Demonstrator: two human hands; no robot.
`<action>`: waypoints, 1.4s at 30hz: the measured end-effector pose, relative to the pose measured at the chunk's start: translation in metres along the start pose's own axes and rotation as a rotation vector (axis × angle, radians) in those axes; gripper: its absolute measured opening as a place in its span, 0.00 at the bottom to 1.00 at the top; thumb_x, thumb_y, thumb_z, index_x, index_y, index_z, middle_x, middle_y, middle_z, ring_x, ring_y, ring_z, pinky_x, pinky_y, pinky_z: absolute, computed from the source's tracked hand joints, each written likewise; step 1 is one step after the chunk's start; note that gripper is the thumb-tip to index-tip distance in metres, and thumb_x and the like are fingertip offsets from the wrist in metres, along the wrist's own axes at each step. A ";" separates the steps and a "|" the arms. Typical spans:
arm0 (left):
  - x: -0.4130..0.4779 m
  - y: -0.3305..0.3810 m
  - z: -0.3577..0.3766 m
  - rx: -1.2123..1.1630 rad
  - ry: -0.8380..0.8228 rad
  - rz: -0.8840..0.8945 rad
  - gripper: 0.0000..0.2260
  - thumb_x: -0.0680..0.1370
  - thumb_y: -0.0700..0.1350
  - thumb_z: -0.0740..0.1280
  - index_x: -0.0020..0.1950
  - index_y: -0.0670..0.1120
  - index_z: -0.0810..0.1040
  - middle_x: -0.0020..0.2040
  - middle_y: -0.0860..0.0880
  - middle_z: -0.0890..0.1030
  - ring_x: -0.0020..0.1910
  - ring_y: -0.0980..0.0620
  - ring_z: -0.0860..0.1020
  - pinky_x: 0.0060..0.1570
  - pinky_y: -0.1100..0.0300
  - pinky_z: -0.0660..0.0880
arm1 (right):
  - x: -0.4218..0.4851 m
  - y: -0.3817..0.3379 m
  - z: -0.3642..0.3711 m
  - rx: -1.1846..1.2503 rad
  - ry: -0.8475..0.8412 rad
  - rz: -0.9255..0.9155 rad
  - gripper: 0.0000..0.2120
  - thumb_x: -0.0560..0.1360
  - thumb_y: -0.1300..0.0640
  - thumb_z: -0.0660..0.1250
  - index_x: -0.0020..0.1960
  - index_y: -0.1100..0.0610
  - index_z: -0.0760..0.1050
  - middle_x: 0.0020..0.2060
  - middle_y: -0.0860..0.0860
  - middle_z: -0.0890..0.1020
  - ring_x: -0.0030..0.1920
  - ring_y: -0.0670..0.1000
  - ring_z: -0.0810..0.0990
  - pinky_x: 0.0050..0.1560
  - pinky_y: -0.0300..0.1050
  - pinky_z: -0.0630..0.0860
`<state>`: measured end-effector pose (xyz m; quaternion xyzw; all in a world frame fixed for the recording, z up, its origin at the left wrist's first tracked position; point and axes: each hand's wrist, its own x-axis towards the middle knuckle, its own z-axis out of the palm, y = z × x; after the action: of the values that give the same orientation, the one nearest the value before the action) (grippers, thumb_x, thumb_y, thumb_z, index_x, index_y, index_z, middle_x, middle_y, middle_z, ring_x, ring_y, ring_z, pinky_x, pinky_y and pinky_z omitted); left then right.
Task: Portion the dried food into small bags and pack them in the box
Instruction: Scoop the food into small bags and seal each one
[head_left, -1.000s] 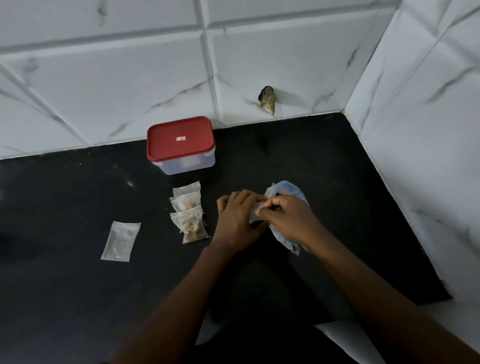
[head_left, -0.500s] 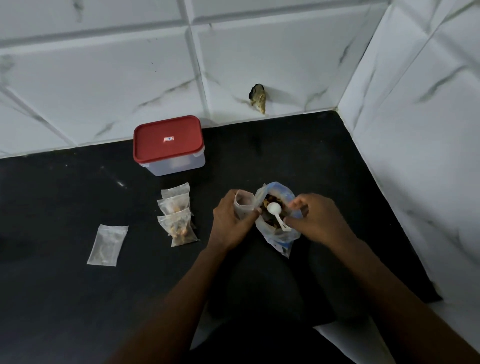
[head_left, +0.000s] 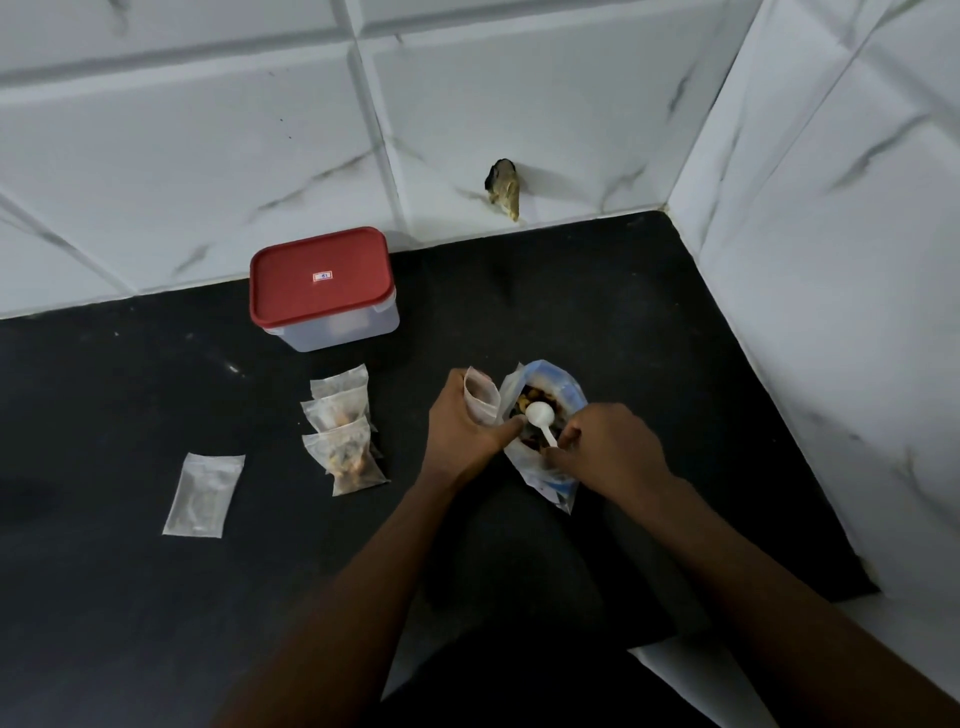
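Holding clear pouch (head_left: 480, 399), pinching rounded white spoon (head_left: 539, 416).

The counter (head_left: 156, 597) is plain black; the wall tiles (head_left: 208, 156) are white, veined in grey like marble; the box (head_left: 343, 332) has a clear, milky body and a red lid (head_left: 291, 291) bearing a small red-and-white label (head_left: 322, 276); the filled small bags (head_left: 345, 441) are clear over brown and orange pieces; the flat bag (head_left: 204, 493) is clear, greyish; the open small bag (head_left: 482, 397) is clear with a reddish line by its mouth; the large bag (head_left: 571, 397) is clear with blue print, its dried food (head_left: 524, 402) dark brown and yellow; the spoon (head_left: 540, 415) is white; the lump on the wall (head_left: 504, 189) is black and olive-yellow.
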<state>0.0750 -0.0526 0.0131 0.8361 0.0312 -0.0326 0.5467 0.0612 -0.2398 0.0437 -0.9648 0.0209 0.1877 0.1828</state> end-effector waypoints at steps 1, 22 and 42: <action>0.002 0.002 0.001 0.000 -0.009 -0.009 0.23 0.68 0.47 0.82 0.56 0.51 0.74 0.50 0.55 0.78 0.47 0.60 0.78 0.43 0.74 0.73 | 0.001 -0.001 -0.001 -0.017 -0.007 0.011 0.10 0.72 0.43 0.75 0.45 0.50 0.82 0.36 0.45 0.81 0.37 0.43 0.81 0.43 0.46 0.83; 0.003 -0.005 -0.004 -0.148 -0.030 -0.014 0.14 0.72 0.47 0.79 0.53 0.50 0.78 0.49 0.53 0.82 0.47 0.60 0.81 0.44 0.67 0.79 | -0.006 0.011 -0.003 0.334 0.268 -0.076 0.09 0.75 0.54 0.74 0.55 0.52 0.83 0.44 0.45 0.85 0.42 0.37 0.82 0.41 0.29 0.76; 0.037 0.002 0.006 0.015 -0.052 -0.002 0.16 0.69 0.48 0.80 0.52 0.55 0.78 0.49 0.55 0.83 0.48 0.58 0.83 0.51 0.50 0.83 | 0.008 0.015 0.014 0.087 0.414 -0.416 0.05 0.76 0.53 0.70 0.49 0.54 0.83 0.46 0.48 0.82 0.46 0.47 0.79 0.43 0.45 0.78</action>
<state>0.1123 -0.0585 0.0096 0.8389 0.0177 -0.0553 0.5412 0.0623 -0.2482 0.0239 -0.9574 -0.1326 -0.0557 0.2502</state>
